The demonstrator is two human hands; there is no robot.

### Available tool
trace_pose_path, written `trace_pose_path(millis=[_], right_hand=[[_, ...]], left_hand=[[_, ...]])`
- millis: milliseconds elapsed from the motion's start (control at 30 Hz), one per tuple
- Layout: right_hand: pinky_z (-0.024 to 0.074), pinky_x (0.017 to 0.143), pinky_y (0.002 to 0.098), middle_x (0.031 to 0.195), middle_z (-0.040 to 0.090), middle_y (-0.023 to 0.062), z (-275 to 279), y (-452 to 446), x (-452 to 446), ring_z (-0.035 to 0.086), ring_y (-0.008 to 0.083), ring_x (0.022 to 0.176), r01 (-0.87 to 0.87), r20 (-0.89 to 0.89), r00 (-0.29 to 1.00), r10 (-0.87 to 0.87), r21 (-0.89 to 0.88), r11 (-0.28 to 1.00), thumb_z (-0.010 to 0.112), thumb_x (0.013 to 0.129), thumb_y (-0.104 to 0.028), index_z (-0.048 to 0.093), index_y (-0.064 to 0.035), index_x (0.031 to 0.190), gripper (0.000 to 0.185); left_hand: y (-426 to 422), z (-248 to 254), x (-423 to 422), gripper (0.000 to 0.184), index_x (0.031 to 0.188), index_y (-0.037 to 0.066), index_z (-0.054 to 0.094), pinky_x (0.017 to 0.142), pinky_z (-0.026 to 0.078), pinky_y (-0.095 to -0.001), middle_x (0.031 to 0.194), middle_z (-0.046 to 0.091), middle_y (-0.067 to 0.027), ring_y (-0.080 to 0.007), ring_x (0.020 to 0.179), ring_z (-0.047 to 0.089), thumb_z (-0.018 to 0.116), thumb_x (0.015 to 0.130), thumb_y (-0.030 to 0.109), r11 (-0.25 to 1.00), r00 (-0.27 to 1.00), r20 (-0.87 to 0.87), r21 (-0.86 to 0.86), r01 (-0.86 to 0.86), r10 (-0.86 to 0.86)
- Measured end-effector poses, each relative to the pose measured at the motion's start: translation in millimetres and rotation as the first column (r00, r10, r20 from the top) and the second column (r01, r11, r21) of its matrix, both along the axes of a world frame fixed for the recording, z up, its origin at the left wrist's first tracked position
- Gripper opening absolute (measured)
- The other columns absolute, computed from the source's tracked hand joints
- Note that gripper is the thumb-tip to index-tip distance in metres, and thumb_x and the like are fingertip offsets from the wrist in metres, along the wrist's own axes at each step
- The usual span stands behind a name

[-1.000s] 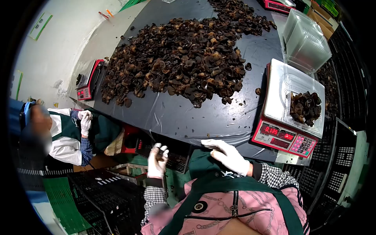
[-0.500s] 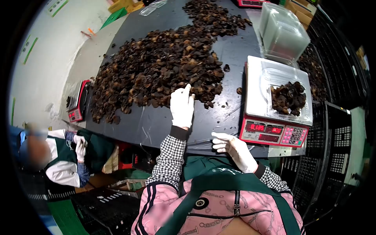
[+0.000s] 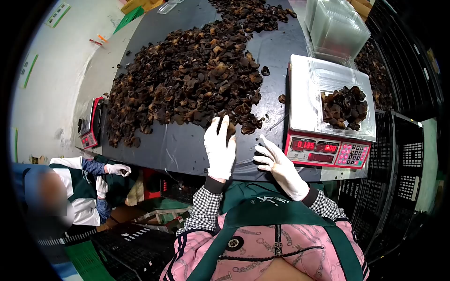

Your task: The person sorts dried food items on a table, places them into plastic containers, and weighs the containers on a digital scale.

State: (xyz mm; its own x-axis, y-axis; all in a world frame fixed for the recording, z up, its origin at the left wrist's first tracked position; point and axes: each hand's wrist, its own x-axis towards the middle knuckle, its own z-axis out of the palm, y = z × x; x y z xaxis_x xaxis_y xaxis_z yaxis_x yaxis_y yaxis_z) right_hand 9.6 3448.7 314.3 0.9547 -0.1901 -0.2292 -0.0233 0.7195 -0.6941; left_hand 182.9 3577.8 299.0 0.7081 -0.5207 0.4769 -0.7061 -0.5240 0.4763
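Note:
A broad pile of dark brown wood ear mushrooms (image 3: 187, 79) covers much of the grey table. My left hand (image 3: 219, 152), in a white glove, is at the pile's front edge, with a brown wood ear mushroom (image 3: 230, 130) between thumb and fingers. Near the table's front edge, my right hand (image 3: 282, 172), also gloved, hovers with its fingers apart and holds nothing. To its right, a red and white digital scale (image 3: 304, 112) carries a clear plastic tray (image 3: 330, 89) with a heap of wood ear mushrooms (image 3: 344, 107) in it. Red digits glow on the scale's display.
Stacked clear plastic trays (image 3: 340, 30) stand behind the scale. Black crates (image 3: 398, 159) line the right side. At the left, a co-worker's gloved hands (image 3: 110, 175) are near a second scale (image 3: 89, 126). A few loose mushroom pieces (image 3: 265, 70) lie beside the pile.
My left hand has drawn back from the pile toward me, with a mushroom piece between its fingers. My right hand stays open near the table edge. The co-worker's hands have moved apart.

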Motion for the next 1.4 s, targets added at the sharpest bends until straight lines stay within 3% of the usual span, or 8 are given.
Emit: trace_pose_path(millis=[167,233,367,533,767,1033,1167,1400], right_hand=[[0.0389,0.113,0.0354,0.156,0.040,0.0185,2.9,7.0,2.0,0.048,0.0261,0.136,0.073,0.045,0.997,-0.061,-0.797,0.599,0.066,0.085,-0.001,0.011,-0.0095,0.165,0.097],[0.0417,0.111,0.0357,0.155,0.041,0.0195,4.5,9.3,5.3,0.053,0.0274,0.131,0.098,0.059,0.994,-0.092,-0.853,0.513,0.065,0.084,0.002,0.010,-0.0087,0.165,0.098],[0.0397,0.110,0.0328,0.133,0.056,0.0155,9.6,14.4,0.8,0.055,0.0235,0.124,0.024,-0.033,0.998,-0.060,-0.651,0.759,0.055,0.082,0.011,0.004,-0.0072,0.165,0.100],[0.0402,0.114,0.0389,0.158,0.037,0.0248,23.7,8.4,5.0,0.044,0.0377,0.143,0.197,0.158,0.972,-0.172,-0.950,0.243,0.062,0.081,0.009,0.023,-0.0040,0.161,0.090],[0.0378,0.117,0.0383,0.159,0.037,0.0222,31.1,6.4,-2.6,0.042,0.0353,0.145,0.180,0.149,0.975,-0.166,-0.964,0.198,0.054,0.083,0.010,0.023,-0.0046,0.161,0.085],[0.0422,0.113,0.0449,0.153,0.045,0.0223,25.1,2.4,-4.3,0.049,0.0400,0.137,0.070,0.121,0.981,-0.152,-0.950,-0.304,0.060,0.087,-0.010,0.043,0.0016,0.150,0.066],[0.0302,0.117,0.0553,0.158,0.041,0.0173,43.9,1.0,-8.2,0.038,0.0433,0.144,-0.017,0.079,0.984,-0.163,-0.856,-0.517,0.063,0.087,-0.028,0.048,-0.0107,0.150,0.067],[0.0248,0.119,0.0571,0.161,0.035,0.0173,44.1,-5.9,-8.4,0.035,0.0427,0.146,-0.107,-0.074,0.992,-0.102,-0.923,-0.370,0.060,0.089,-0.030,0.034,-0.0188,0.159,0.076]], left_hand=[[-3.2,41.9,-33.7,0.027,0.109,0.005,0.075,0.085,0.055,-0.0335,0.105,0.072,-0.0102,-0.0241,0.095,0.069,0.074,0.083,-0.001,0.921,0.876,-0.304,-0.240,0.309,-0.373],[-6.6,64.6,-51.8,0.022,0.104,0.004,0.075,0.077,0.056,-0.0315,0.099,0.072,-0.0096,-0.0216,0.084,0.070,0.077,0.082,0.001,0.881,0.811,-0.345,-0.194,0.431,-0.473],[-1.9,68.1,-67.8,0.030,0.107,0.004,0.073,0.073,0.054,-0.0304,0.095,0.069,-0.0073,-0.0171,0.079,0.065,0.083,0.080,0.009,0.914,0.636,-0.666,-0.189,0.360,-0.389],[5.0,52.3,-57.3,0.021,0.102,0.004,0.071,0.069,0.051,-0.0302,0.089,0.065,-0.0074,-0.0167,0.073,0.062,0.079,0.083,0.008,0.800,0.605,-0.541,-0.261,0.540,-0.584],[0.6,60.2,-64.2,0.010,0.089,0.002,0.065,0.065,0.049,-0.0299,0.082,0.061,-0.0075,-0.0162,0.069,0.059,0.074,0.086,0.006,0.768,0.543,-0.584,-0.247,0.590,-0.604],[6.2,54.1,-65.8,0.009,0.090,0.003,0.063,0.062,0.046,-0.0295,0.080,0.058,-0.0068,-0.0156,0.066,0.055,0.067,0.082,0.003,0.715,0.415,-0.646,-0.305,0.629,-0.640],[8.2,62.8,-72.1,0.008,0.087,0.003,0.063,0.061,0.044,-0.0269,0.078,0.059,-0.0047,-0.0107,0.065,0.053,0.064,0.080,0.000,0.696,0.240,-0.741,-0.395,0.600,-0.627],[5.8,66.8,-85.0,0.007,0.091,0.003,0.065,0.061,0.044,-0.0248,0.080,0.060,-0.0019,-0.0078,0.067,0.053,0.064,0.083,0.003,0.718,0.326,-0.709,-0.360,0.596,-0.625]])
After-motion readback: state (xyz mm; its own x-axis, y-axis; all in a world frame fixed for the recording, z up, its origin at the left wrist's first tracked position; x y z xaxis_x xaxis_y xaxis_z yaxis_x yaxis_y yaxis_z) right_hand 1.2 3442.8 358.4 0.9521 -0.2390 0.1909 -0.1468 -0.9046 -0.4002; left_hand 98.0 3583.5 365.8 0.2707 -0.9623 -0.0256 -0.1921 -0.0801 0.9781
